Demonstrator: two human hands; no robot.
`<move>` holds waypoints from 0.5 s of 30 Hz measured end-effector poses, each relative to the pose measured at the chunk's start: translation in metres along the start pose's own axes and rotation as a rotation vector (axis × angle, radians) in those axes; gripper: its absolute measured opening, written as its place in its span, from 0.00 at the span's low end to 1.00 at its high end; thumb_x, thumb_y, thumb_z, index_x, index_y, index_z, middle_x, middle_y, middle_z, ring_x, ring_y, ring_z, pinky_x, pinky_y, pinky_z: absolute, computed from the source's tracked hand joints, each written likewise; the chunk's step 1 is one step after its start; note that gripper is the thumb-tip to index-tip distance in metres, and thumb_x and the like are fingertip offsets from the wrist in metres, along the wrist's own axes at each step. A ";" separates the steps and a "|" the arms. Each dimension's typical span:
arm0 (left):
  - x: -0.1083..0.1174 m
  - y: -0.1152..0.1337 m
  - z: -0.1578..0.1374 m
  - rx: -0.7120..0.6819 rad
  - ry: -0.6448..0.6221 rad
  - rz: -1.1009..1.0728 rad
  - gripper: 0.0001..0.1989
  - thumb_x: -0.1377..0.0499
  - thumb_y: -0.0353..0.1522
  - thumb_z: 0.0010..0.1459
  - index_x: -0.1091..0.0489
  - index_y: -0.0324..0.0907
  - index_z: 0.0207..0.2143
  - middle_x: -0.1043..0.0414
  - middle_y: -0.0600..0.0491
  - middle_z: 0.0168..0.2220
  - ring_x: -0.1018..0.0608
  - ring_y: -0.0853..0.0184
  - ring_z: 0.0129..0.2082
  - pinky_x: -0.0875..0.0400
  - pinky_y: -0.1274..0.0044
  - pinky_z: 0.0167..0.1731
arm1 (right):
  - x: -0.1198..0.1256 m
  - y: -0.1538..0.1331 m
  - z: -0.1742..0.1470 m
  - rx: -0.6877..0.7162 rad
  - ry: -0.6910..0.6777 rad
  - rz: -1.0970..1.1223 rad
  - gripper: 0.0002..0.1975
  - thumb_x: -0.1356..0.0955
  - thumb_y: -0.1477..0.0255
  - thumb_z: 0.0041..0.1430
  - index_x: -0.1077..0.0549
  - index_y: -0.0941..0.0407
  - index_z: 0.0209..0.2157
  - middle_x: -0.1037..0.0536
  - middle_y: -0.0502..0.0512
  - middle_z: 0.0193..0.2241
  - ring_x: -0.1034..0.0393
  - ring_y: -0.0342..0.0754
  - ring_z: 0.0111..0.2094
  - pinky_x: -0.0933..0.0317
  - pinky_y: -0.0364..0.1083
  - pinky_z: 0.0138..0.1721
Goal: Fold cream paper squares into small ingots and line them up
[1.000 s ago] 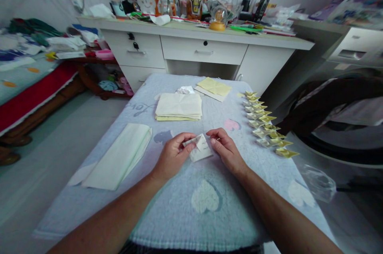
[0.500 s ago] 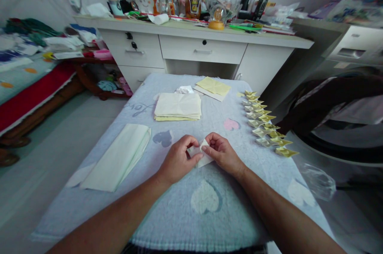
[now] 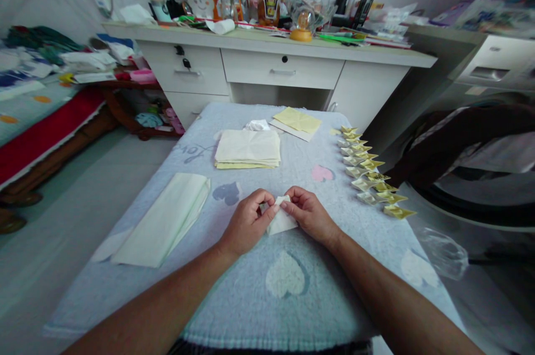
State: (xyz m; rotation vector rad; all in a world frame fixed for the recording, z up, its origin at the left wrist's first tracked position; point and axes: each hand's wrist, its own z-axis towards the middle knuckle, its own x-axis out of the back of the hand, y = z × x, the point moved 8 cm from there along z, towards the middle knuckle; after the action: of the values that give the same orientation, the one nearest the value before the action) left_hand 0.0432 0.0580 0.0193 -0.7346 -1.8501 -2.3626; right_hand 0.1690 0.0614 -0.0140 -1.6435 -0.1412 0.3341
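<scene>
A small folded piece of pale paper (image 3: 281,223) is pinched between both hands above the cloth-covered table (image 3: 234,299). My left hand (image 3: 249,218) grips its left side with thumb and fingers. On the right edge, my right hand (image 3: 310,213) holds it, the thumb lying near the left thumb. Fingers cover part of the paper's upper edge. Beyond the hands lies a stack of cream and yellow paper sheets (image 3: 248,147). To the left rests a long folded bundle of pale paper (image 3: 165,221).
Several small folded paper boats (image 3: 368,168) stand in rows along the table's right edge. A yellow sheet (image 3: 296,119) and crumpled white paper (image 3: 256,125) lie at the back. Behind stands a cluttered white desk (image 3: 267,45); a washing machine (image 3: 493,82) is at right.
The hands have drawn closer together at the thumbs. The paper between them has turned, so its lower part now shows as a broader flat flap.
</scene>
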 end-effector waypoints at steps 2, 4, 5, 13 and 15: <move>0.000 -0.002 0.000 0.000 0.001 -0.026 0.09 0.45 0.38 0.61 0.34 0.41 0.31 0.36 0.57 0.27 0.34 0.71 0.27 0.41 0.80 0.28 | -0.001 0.000 0.000 0.004 0.004 -0.024 0.17 0.27 0.59 0.50 0.35 0.56 0.29 0.35 0.44 0.20 0.45 0.38 0.20 0.51 0.39 0.21; -0.001 -0.003 0.000 -0.005 0.003 -0.038 0.10 0.45 0.38 0.61 0.35 0.41 0.32 0.36 0.57 0.28 0.33 0.71 0.28 0.39 0.80 0.29 | -0.001 -0.002 0.001 0.011 0.019 -0.054 0.16 0.27 0.61 0.50 0.35 0.56 0.29 0.36 0.43 0.20 0.47 0.38 0.20 0.52 0.39 0.21; -0.001 -0.003 0.000 -0.013 0.004 -0.035 0.09 0.45 0.38 0.61 0.35 0.41 0.32 0.35 0.56 0.29 0.32 0.70 0.29 0.39 0.79 0.29 | -0.001 -0.002 0.001 0.013 0.025 -0.070 0.16 0.27 0.61 0.50 0.35 0.56 0.29 0.36 0.43 0.20 0.47 0.38 0.20 0.52 0.39 0.21; -0.002 0.013 -0.002 -0.151 -0.006 0.079 0.06 0.47 0.34 0.62 0.37 0.42 0.31 0.33 0.53 0.35 0.29 0.67 0.36 0.35 0.76 0.39 | 0.000 -0.002 0.000 0.008 0.023 -0.053 0.15 0.28 0.61 0.49 0.35 0.56 0.27 0.38 0.43 0.19 0.47 0.38 0.20 0.52 0.39 0.20; -0.002 0.017 -0.003 -0.189 0.006 0.098 0.06 0.47 0.32 0.62 0.37 0.42 0.31 0.33 0.52 0.37 0.29 0.67 0.39 0.35 0.76 0.41 | 0.000 -0.003 0.000 0.010 0.017 -0.046 0.16 0.28 0.60 0.49 0.34 0.56 0.27 0.37 0.43 0.19 0.47 0.38 0.20 0.52 0.39 0.20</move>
State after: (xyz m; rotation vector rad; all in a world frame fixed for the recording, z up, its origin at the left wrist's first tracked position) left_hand 0.0491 0.0495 0.0337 -0.8124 -1.5647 -2.4965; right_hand 0.1692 0.0615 -0.0112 -1.6305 -0.1638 0.2856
